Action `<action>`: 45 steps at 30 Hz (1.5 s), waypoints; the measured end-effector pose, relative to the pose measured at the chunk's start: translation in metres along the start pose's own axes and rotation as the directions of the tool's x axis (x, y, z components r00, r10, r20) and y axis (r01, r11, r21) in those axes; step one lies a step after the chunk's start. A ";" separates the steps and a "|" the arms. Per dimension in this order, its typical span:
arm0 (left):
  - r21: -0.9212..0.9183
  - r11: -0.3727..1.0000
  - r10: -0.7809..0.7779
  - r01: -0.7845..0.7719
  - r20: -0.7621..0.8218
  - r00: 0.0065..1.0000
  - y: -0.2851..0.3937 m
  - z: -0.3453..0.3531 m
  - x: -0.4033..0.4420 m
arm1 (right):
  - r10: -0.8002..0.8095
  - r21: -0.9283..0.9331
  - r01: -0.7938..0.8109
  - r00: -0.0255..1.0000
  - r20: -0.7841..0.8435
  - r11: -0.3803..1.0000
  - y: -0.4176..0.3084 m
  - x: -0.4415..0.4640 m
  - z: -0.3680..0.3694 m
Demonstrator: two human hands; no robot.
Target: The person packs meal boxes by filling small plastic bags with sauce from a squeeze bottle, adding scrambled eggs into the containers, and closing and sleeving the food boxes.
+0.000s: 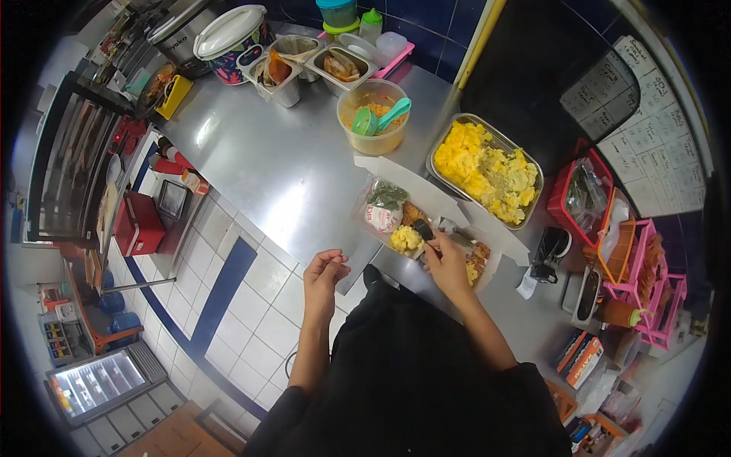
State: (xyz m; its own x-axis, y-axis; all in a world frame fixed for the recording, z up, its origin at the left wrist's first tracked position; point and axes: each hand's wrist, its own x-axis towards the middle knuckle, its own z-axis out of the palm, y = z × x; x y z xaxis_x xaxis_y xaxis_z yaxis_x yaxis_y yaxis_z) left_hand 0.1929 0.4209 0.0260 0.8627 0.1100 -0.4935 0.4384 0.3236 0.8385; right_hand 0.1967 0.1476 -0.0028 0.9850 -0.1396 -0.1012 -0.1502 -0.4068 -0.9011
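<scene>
My right hand [447,265] is closed on a black utensil [422,229], whose full shape is hidden. Its dark end is over an open paper food box [363,204], beside a mound of yellow scrambled egg [406,240]. The same box holds a printed white wrapped bundle [383,218], green leaves [388,194] and a browned fried piece [413,214]. Partly behind my right hand is a second open box [491,268] with browned food and something yellow. My left hand [326,272] hovers by the counter edge, fingers curled in, with nothing visible in them.
A metal tray [525,223] of scrambled egg stands beyond the boxes. Left of it, a plastic tub [373,143] holds orange-coloured food and a green scoop [365,120]. Metal containers [283,95] line the back. Red [561,189] and pink baskets [643,278] stand at right.
</scene>
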 end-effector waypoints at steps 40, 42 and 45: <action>0.077 0.954 -0.294 0.291 0.031 0.955 -0.068 0.074 0.045 | -0.309 -0.278 0.389 0.905 0.292 0.878 -0.043 0.003 -0.048; -0.020 0.930 -0.364 0.366 0.083 0.928 -0.071 0.077 0.043 | -0.325 -0.355 0.515 0.818 0.474 0.780 -0.041 0.030 -0.032; -0.209 0.883 -0.402 0.422 0.131 0.906 -0.079 0.079 0.043 | -0.191 -0.348 0.519 0.728 0.658 0.781 -0.042 0.050 -0.023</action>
State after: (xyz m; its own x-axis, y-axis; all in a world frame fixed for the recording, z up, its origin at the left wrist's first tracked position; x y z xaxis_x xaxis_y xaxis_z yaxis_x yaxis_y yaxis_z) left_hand 0.2148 0.3254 -0.0433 0.6386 -0.1533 -0.7541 0.6980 0.5279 0.4838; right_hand 0.2500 0.1372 0.0396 0.8015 0.5705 -0.1793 0.3647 -0.7039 -0.6095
